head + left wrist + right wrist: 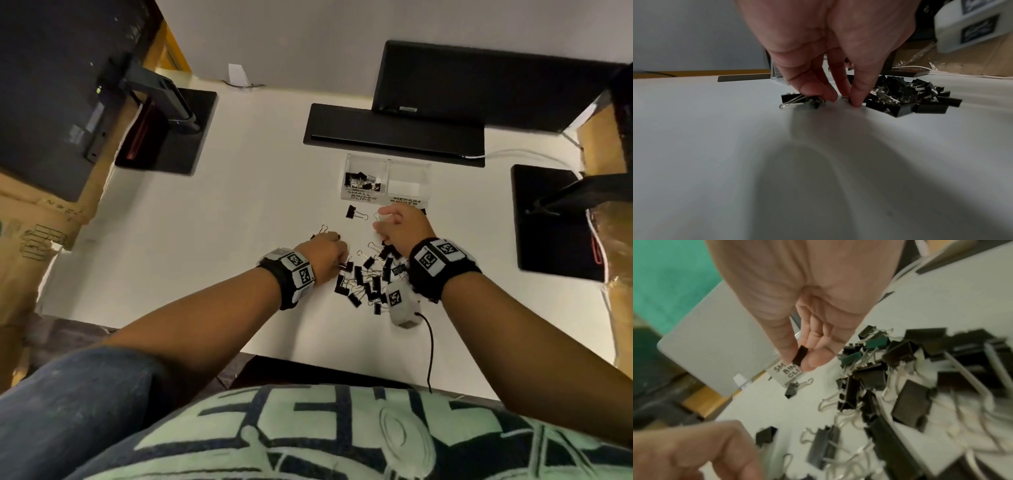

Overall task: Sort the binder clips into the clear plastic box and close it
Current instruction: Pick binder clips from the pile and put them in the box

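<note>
A clear plastic box (387,163) stands open on the white table, with two compartments. The left one, labelled small binder clips (786,371), holds several black clips; the right one, labelled medium, looks empty. A pile of black binder clips (370,277) (906,99) (890,373) lies in front of the box. My right hand (383,219) (803,360) hovers above the pile near the box and pinches a small black clip (800,357) between thumb and fingers. My left hand (342,260) (844,99) reaches down at the pile's left edge, fingertips closing on a small clip against the table.
A lone clip (354,212) lies just before the box, and another (797,100) sits left of my left fingers. A black stand (394,133) is behind the box. Black pads lie at left (164,130) and right (548,219). Cardboard boxes flank the table.
</note>
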Action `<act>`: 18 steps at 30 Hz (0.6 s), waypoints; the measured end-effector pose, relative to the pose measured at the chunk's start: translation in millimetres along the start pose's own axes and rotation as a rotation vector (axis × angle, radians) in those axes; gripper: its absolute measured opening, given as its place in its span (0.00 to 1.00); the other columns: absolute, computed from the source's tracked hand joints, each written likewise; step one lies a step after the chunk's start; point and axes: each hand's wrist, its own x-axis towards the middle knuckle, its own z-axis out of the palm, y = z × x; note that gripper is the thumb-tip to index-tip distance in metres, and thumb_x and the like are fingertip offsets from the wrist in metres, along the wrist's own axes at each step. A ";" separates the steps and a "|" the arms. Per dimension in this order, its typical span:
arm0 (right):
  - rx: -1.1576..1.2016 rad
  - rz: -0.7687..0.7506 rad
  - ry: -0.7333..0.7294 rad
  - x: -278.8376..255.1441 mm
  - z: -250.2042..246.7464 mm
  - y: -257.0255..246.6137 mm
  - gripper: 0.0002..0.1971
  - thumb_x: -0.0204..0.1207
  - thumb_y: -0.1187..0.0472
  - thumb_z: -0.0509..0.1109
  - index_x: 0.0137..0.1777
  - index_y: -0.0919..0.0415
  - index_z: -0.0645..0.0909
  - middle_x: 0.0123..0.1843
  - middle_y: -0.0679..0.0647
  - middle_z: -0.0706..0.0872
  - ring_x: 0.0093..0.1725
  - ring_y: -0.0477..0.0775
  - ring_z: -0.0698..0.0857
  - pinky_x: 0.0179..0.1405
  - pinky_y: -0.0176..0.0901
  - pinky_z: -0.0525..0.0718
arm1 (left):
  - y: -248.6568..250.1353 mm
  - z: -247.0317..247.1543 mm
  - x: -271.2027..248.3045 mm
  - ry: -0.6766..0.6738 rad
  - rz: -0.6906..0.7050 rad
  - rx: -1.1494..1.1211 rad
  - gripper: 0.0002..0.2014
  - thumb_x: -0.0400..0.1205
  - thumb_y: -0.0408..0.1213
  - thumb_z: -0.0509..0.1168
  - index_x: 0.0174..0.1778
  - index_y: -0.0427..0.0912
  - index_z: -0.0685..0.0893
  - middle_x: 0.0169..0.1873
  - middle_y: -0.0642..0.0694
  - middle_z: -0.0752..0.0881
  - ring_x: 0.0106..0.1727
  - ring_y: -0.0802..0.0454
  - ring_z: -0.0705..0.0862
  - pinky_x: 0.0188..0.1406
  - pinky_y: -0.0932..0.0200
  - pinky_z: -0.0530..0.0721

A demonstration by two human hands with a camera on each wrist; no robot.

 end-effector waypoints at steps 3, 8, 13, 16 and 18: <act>0.229 0.120 -0.043 -6.9 -3.8 3.1 0.15 0.77 0.73 0.60 0.62 0.65 0.81 0.38 0.57 0.81 0.32 0.51 0.80 0.31 0.39 0.83 | 0.4 -3.2 2.7 -0.016 0.003 -0.003 0.05 0.78 0.32 0.65 0.48 0.39 0.83 0.53 0.40 0.80 0.55 0.42 0.80 0.53 0.54 0.80; 0.050 0.097 -0.106 -28.1 -3.2 10.2 0.07 0.78 0.62 0.64 0.48 0.61 0.85 0.38 0.51 0.81 0.33 0.47 0.78 0.30 0.36 0.75 | 2.9 -10.6 6.2 -0.023 -0.015 -0.032 0.07 0.80 0.28 0.61 0.49 0.36 0.84 0.53 0.39 0.85 0.55 0.42 0.82 0.47 0.61 0.73; -0.405 -0.048 -0.188 -45.7 19.8 25.7 0.07 0.70 0.60 0.75 0.47 0.59 0.83 0.39 0.44 0.79 0.37 0.43 0.78 0.32 0.35 0.73 | 6.3 -11.8 5.0 -0.006 0.021 -0.040 0.05 0.78 0.30 0.64 0.48 0.40 0.80 0.48 0.41 0.82 0.52 0.41 0.83 0.48 0.55 0.79; -0.554 -0.099 -0.230 -50.8 28.7 30.4 0.10 0.70 0.59 0.76 0.49 0.59 0.81 0.41 0.46 0.78 0.41 0.48 0.78 0.39 0.39 0.77 | 8.9 -6.2 4.5 -0.010 0.053 -0.056 0.17 0.76 0.34 0.68 0.62 0.42 0.79 0.56 0.41 0.79 0.55 0.43 0.81 0.54 0.52 0.82; -0.584 -0.112 -0.216 -52.0 30.7 32.2 0.09 0.72 0.59 0.74 0.49 0.60 0.81 0.45 0.49 0.79 0.44 0.50 0.79 0.41 0.41 0.77 | 10.6 -2.4 5.6 -0.009 0.085 -0.033 0.20 0.78 0.33 0.66 0.67 0.43 0.77 0.59 0.40 0.77 0.58 0.42 0.80 0.55 0.55 0.80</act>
